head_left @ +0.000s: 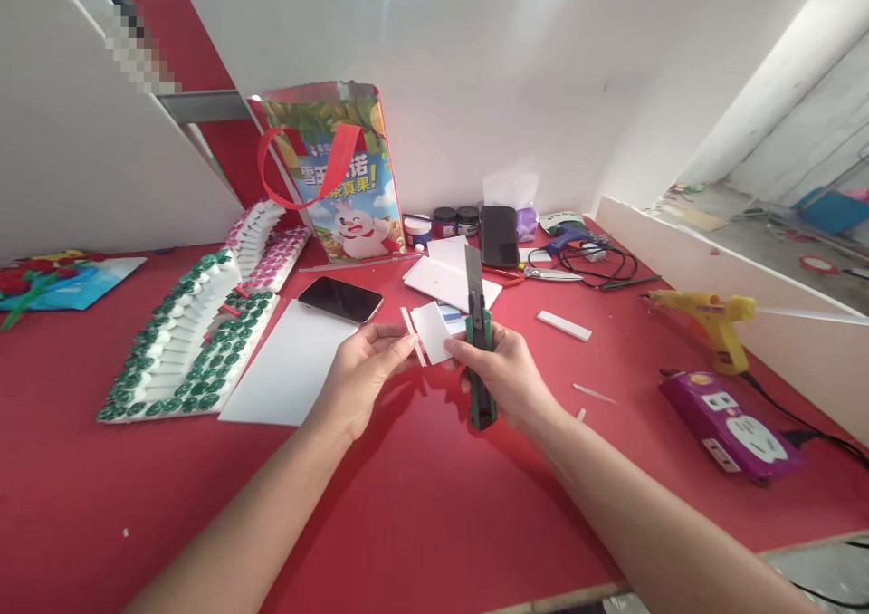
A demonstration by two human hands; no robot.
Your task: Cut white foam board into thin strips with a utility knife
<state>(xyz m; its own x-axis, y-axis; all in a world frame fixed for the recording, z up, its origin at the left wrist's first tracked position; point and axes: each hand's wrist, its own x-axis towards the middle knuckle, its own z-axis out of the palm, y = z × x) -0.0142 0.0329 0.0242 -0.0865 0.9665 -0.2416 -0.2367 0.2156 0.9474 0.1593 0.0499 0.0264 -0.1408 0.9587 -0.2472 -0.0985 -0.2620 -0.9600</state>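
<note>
Over the middle of the red table, my left hand (pixel 363 369) pinches a thin white strip (pixel 414 336) between thumb and fingers. Just right of the strip is a small white card (pixel 431 331), its lower right corner held at the thumb of my right hand (pixel 506 374). That same hand is closed round a green and black utility knife (pixel 481 360), its broad blade out and pointing up and away. The strip and the card lie side by side with a narrow gap. My right fingertips are partly hidden behind the knife.
Behind my hands are a phone (pixel 340 300), white sheets (pixel 289 369), a carton bag (pixel 359 179) and scissors (pixel 553 274). Decorated white pieces (pixel 196 342) lie left. On the right are a yellow glue gun (pixel 720 320), a purple power strip (pixel 730 428) and a white block (pixel 563 325).
</note>
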